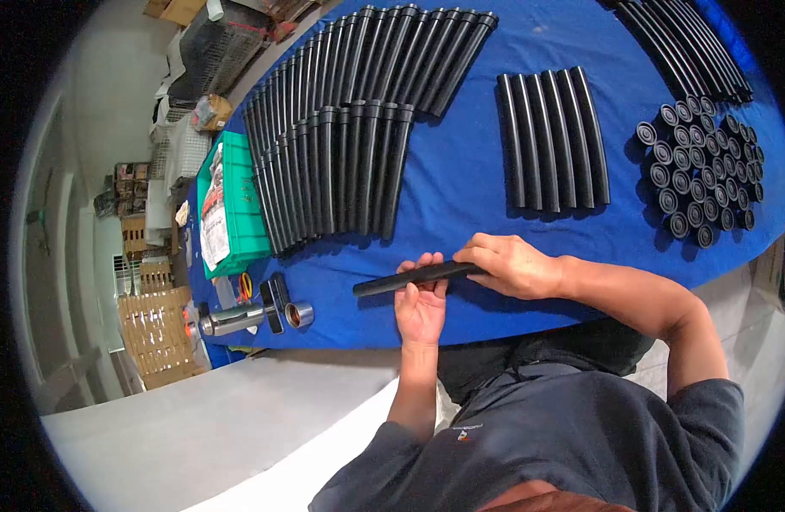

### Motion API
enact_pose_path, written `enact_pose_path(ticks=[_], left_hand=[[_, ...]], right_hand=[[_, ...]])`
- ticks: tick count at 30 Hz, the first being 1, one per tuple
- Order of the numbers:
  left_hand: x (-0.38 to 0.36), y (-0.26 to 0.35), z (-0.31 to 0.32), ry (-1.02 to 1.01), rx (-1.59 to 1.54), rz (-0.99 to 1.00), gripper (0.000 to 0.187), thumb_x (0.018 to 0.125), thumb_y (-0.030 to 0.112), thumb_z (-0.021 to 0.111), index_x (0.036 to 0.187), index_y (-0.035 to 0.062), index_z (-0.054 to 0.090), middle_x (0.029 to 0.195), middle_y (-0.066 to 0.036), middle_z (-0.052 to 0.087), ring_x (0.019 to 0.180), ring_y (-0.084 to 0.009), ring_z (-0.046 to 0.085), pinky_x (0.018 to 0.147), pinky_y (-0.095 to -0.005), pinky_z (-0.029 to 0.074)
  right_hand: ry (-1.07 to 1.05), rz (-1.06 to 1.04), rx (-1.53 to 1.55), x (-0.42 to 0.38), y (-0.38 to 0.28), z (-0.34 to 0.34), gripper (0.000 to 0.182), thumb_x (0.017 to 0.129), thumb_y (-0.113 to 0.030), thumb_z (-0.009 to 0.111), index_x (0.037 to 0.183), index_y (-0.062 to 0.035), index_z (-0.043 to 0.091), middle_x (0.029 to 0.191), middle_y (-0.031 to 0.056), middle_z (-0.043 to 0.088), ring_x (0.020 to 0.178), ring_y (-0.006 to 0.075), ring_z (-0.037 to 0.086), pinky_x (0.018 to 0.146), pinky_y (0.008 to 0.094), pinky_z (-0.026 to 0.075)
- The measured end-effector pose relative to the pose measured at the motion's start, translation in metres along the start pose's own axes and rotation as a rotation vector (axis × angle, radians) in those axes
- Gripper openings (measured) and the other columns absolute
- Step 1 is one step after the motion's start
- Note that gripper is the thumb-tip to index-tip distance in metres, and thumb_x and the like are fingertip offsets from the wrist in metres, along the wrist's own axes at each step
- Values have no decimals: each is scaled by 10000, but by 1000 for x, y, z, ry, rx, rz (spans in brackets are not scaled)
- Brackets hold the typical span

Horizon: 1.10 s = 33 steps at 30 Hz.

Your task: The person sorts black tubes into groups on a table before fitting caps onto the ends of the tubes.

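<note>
One black tube point(384, 284) lies across both hands, low over the near edge of the blue cloth. My left hand point(421, 307) is palm up beneath its middle, thumb on the near side and fingertips showing beyond it. The tube's right end sits in the closed fingers of my right hand point(514, 266), which hide that end. Beyond the hands, a row of black tubes point(555, 141) without visible caps lies side by side. Many capped black tubes point(324, 175) are stacked to the left. At the right stands a cluster of round black caps point(700, 175).
A green crate point(243, 209) with papers stands at the left. Near it are a steel flask point(230, 321), a dark phone-like object point(272, 305), a metal cup point(299, 315) and scissors point(246, 286). More black tubes point(683, 47) lie at the far right.
</note>
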<state>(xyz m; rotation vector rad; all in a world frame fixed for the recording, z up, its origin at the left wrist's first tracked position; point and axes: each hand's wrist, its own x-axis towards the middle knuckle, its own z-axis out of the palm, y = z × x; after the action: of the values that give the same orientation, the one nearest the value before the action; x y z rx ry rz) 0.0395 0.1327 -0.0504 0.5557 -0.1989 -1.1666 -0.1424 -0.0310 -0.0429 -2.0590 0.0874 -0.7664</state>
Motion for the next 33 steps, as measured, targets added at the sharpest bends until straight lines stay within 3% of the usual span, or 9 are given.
enact_pose_path(ticks=[1, 7, 19, 28, 33], left_hand=[[0, -1, -2, -12, -7, 0, 330, 932, -19, 683, 1233, 70, 580, 1307, -200, 649, 1345, -374, 547, 1134, -525, 487], [-4, 0, -7, -29, 13, 10, 315, 926, -37, 681, 1194, 87, 573, 1267, -190, 654, 1319, -383, 564, 1121, -532, 502], [-9, 1, -10, -20, 46, 19, 333, 923, -12, 698, 1212, 93, 571, 1271, -192, 652, 1297, -384, 584, 1078, -522, 541], [-5, -3, 1, 13, 53, -4, 344, 935, 14, 696, 1242, 94, 562, 1310, -205, 641, 1325, -397, 559, 1101, -558, 507], [-5, -3, -9, -52, 44, 1, 323, 943, 5, 678, 1228, 102, 560, 1329, -215, 625, 1344, -396, 540, 1104, -550, 505]], right_hand=[[-6, -18, 7, 0, 0, 0, 365, 906, -181, 717, 1197, -22, 565, 929, 171, 579, 859, 394, 646, 739, 484, 547], [-126, 239, 263, 5, -8, -13, 336, 910, -189, 712, 1158, 15, 614, 930, 205, 643, 869, 403, 667, 755, 474, 536], [-187, 271, 255, 6, -12, -14, 336, 898, -189, 723, 1128, 34, 625, 903, 215, 662, 865, 405, 674, 757, 469, 531], [-51, 25, -34, 1, -3, -2, 347, 912, -139, 723, 1191, 12, 582, 923, 175, 622, 824, 392, 651, 717, 450, 534], [-165, 279, 202, 8, -8, -16, 379, 876, -238, 752, 1125, 18, 627, 956, 203, 669, 872, 399, 680, 744, 470, 541]])
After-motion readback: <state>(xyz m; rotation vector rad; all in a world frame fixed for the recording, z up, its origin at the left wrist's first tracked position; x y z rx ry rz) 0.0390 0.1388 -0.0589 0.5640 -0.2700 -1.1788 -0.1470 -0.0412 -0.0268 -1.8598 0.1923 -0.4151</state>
